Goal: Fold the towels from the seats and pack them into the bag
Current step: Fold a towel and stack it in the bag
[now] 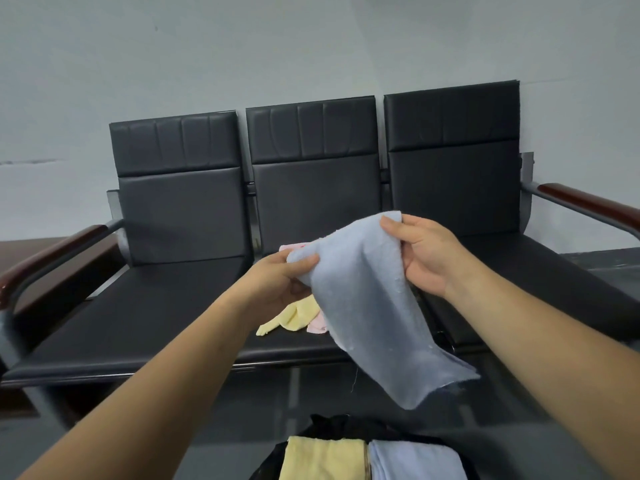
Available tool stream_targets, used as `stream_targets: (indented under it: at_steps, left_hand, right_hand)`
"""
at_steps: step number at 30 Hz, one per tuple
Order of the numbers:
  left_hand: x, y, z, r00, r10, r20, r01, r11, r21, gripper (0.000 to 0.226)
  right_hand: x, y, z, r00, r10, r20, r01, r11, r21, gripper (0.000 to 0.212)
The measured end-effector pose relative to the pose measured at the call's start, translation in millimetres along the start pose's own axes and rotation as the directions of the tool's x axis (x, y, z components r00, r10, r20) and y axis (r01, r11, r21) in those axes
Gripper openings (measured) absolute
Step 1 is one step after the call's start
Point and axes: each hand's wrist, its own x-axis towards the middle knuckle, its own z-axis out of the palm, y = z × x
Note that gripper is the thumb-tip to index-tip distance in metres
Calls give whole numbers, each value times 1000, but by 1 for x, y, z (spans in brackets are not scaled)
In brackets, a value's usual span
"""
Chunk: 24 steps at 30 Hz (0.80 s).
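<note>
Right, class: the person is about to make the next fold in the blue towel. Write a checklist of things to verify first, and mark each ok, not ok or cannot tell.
1. Left hand pinches one upper corner of the blue towel: ok.
2. Right hand grips the other upper corner: ok.
3. Towel spread flat and square: not ok, it sags and twists between the hands.
4. Middle seat emptied: not ok, a yellow towel and a pink towel lie there unfolded.
5. Bag open below: ok, a folded yellow towel and a folded blue towel show inside.
6. Room left in the bag: cannot tell.
</note>
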Motion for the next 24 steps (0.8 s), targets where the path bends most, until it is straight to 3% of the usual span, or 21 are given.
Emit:
stream_targets:
  at_steps: [2,5,7,9,10,13,16,18,21,22,24]
  left_hand:
    - [0,3,2,999,15,-40,-17,999,-42,34]
    - [1,7,-4,993,80,-89,-82,996,-17,40]
    - [0,10,-8,978,172,-115,-140,960,242,34]
    - [-3,15,-9,950,298,-92,-187,780,597,14]
    - [-3,18,-9,937,341,-79,-207,720,663,10]
    - [0,23,-9,930,353,-99,-240,791,563,18]
    - [2,26,-7,954,278,-111,-221,905,364,23]
    - [1,29,-5,961,242,-132,-202,945,257,21]
    - [-1,34,-4,971,209,-115,-192,971,141,7]
    - [0,34,-8,975,212,-65,-197,963,184,11]
    - [0,36,-14,977,209,48,-207,862,462,33]
  right_hand:
    - [0,-4,-3,1000,-24,-18,23,997,-70,26]
    - [3,-7,-7,987,-94,-133,16,867,-498,22]
    - [4,-6,-9,984,-97,-152,-23,769,-639,21]
    - [6,-4,-11,989,-55,-140,-35,820,-572,22]
    - [6,-4,-12,990,-26,-138,-45,872,-487,22]
    - [7,-5,-10,990,108,-96,-117,988,-104,27]
    - [0,-13,-14,965,231,127,-245,963,109,43]
    - [-3,-16,-19,950,240,200,-252,967,37,42]
    - [-2,-17,-25,971,216,102,-201,971,-132,35]
    - [-1,-16,-27,977,202,64,-187,965,-183,32]
    - [1,-15,-30,988,156,12,-141,919,-368,26]
